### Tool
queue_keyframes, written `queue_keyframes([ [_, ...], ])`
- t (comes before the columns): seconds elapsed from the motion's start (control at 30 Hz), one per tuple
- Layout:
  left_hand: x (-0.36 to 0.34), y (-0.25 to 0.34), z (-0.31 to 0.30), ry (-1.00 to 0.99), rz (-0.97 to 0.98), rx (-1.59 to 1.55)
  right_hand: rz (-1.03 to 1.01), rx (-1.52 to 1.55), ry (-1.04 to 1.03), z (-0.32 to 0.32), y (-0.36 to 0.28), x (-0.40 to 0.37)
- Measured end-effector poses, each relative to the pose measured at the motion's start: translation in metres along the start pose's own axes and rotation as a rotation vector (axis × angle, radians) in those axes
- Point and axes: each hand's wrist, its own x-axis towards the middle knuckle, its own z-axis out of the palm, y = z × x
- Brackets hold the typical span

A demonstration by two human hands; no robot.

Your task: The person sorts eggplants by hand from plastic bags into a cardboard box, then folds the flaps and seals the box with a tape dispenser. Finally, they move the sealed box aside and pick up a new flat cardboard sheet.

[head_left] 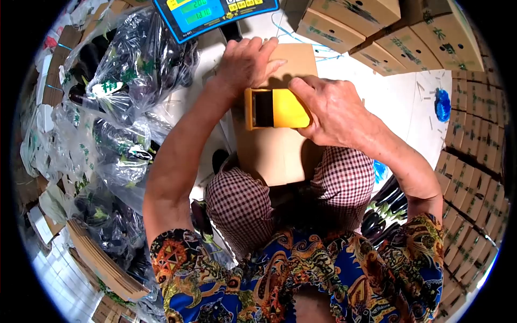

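Between my knees stands a brown cardboard box [272, 156], its plain top facing up. My right hand [336, 110] is wrapped round a yellow tool with a dark opening [291, 107], which looks like a tape dispenser, held over the middle of the box. My left hand [250, 62] rests at the far left edge of the box with its fingers spread and the thumb apart, pressing on the cardboard. The underside of the yellow tool is hidden, so its contact with the box cannot be made out.
Clear plastic bags of eggplants [129, 70] lie at the left, near flattened cardboard [102, 264]. A blue scale [215, 13] stands at the top. Closed cartons [393, 46] are stacked at the right. Loose eggplants [371, 220] lie beside my right knee.
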Motion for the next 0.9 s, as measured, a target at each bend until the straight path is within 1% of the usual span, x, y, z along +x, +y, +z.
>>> queue_keyframes([
  [0.07, -0.001, -0.002, 0.004, -0.02, -0.045, -0.004, -0.007, -0.01, -0.027, -0.004, -0.003, 0.002],
  [0.1, 0.003, -0.006, 0.01, 0.19, 0.028, 0.045, 0.024, 0.0, -0.06, -0.007, -0.003, 0.002],
  [0.2, 0.0, -0.011, 0.017, 0.209, 0.05, 0.078, 0.026, -0.034, -0.142, -0.013, 0.001, 0.001],
  [0.23, -0.001, -0.009, 0.016, 0.192, 0.038, 0.074, -0.023, -0.017, -0.12, -0.014, 0.006, -0.002],
  [0.33, -0.002, -0.009, 0.014, 0.175, 0.03, 0.083, 0.006, -0.004, -0.175, -0.021, 0.015, -0.011],
  [0.37, -0.003, -0.011, 0.014, 0.169, 0.029, 0.075, 0.063, 0.024, -0.22, -0.021, 0.023, -0.018],
  [0.47, -0.006, -0.011, 0.01, 0.109, 0.038, 0.088, 0.024, 0.008, -0.164, -0.013, 0.062, -0.052],
  [0.5, -0.005, -0.006, 0.005, 0.116, -0.004, 0.047, 0.037, 0.011, -0.15, -0.01, 0.074, -0.064],
  [0.57, -0.003, -0.005, 0.004, 0.117, -0.01, 0.046, 0.058, 0.017, -0.115, -0.003, 0.094, -0.083],
  [0.67, -0.004, -0.005, 0.005, 0.132, -0.011, 0.006, 0.103, 0.036, -0.126, 0.008, 0.11, -0.095],
  [0.7, -0.004, -0.007, 0.004, 0.138, -0.008, -0.008, 0.14, 0.082, -0.189, 0.012, 0.118, -0.097],
  [0.8, -0.007, -0.009, 0.002, -0.047, -0.061, -0.018, 0.097, 0.207, -0.072, 0.04, 0.141, -0.116],
  [0.87, -0.003, -0.013, -0.003, 0.198, -0.007, -0.095, 0.117, 0.187, -0.063, 0.059, 0.146, -0.118],
  [0.9, -0.003, -0.016, -0.005, 0.316, 0.025, -0.128, 0.149, 0.205, -0.108, 0.063, 0.142, -0.11],
])
